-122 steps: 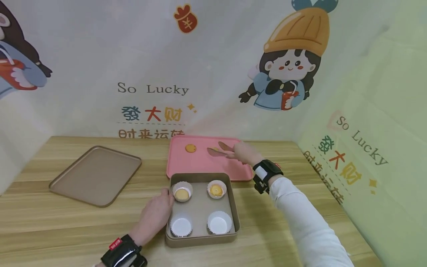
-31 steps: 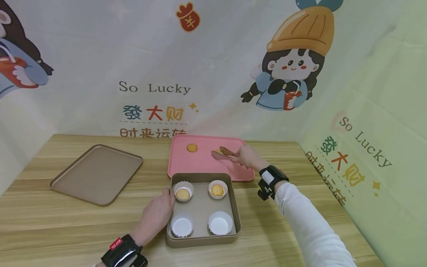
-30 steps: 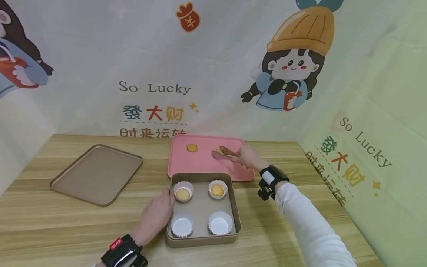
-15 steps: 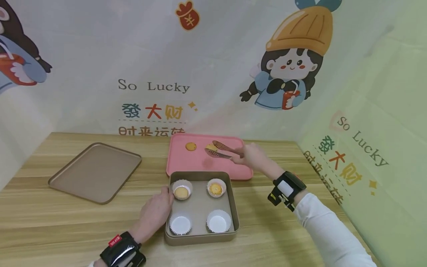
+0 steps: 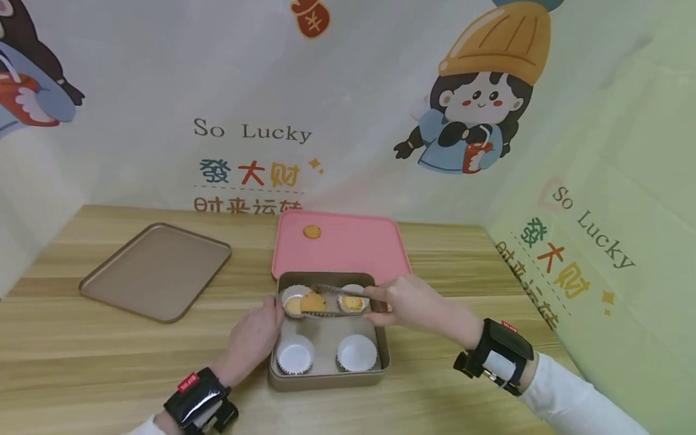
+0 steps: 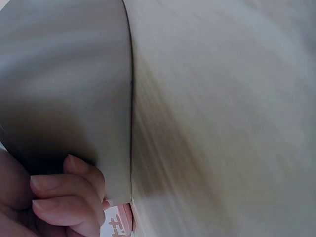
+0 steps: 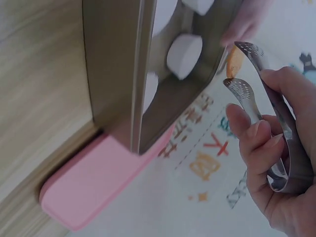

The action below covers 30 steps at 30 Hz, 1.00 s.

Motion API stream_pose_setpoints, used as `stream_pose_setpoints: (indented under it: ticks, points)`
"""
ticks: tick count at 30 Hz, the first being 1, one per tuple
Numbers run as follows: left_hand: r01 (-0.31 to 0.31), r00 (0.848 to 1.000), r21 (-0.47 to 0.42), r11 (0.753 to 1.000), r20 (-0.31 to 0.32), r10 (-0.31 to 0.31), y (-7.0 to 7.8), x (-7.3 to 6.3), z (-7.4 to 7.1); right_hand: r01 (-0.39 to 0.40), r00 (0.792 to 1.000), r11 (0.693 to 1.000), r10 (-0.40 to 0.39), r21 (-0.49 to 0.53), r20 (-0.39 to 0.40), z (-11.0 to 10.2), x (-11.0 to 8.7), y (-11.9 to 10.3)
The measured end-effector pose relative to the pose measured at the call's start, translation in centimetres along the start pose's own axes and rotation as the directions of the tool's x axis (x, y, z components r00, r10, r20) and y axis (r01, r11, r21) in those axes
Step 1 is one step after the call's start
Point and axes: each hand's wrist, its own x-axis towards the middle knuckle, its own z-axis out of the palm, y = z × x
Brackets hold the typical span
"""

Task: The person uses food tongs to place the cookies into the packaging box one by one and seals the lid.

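Observation:
My right hand (image 5: 415,307) holds metal tongs (image 7: 289,148), which pinch a round cookie (image 5: 313,302) over the back left of the deep baking tin (image 5: 383,356). Partly behind that cookie, the back left paper cup (image 5: 294,292) has a pale round cookie (image 5: 292,306) in it. A yellow-topped piece (image 5: 353,303) sits in the back right cup, partly covered by the tongs. The two front cups, left (image 5: 295,355) and right (image 5: 356,353), show bare white bottoms. My left hand (image 5: 251,344) grips the tin's left wall, with curled fingers (image 6: 69,190) against its outside.
Behind the tin, partly covered by it, lies a pink tray (image 5: 353,241) with one cookie (image 5: 312,231) near its back left. A flat brown baking sheet (image 5: 157,272) lies on the wooden table (image 5: 109,362) at left. A printed cloth (image 5: 353,121) hangs behind.
The tongs have taken a cookie off the pink tray. My right hand has brought it toward me and left, over the tin. My left hand stays at the tin's left side.

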Motion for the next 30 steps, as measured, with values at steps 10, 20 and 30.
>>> stream_pose_setpoints:
  ticks: [10, 20, 30]
  points:
    - [-0.064, 0.997, 0.044, 0.997, -0.029, 0.065, -0.1, -0.1, 0.0, 0.057, 0.975, 0.998, -0.061, 0.026, 0.214, 1.4, 1.0, -2.2]
    - [-0.022, 1.000, 0.017, 1.000, -0.007, 0.022, 0.1, 0.0, -0.2, 0.094, 0.973, 0.996, -0.092, -0.002, 0.211, 2.8, 1.3, -2.6]
    - [0.000, 1.000, 0.012, 1.000, -0.002, 0.000, 0.0, 0.1, -0.1, 0.115, 0.972, 0.993, -0.119, 0.032, 0.202, 3.3, 1.7, -2.3]
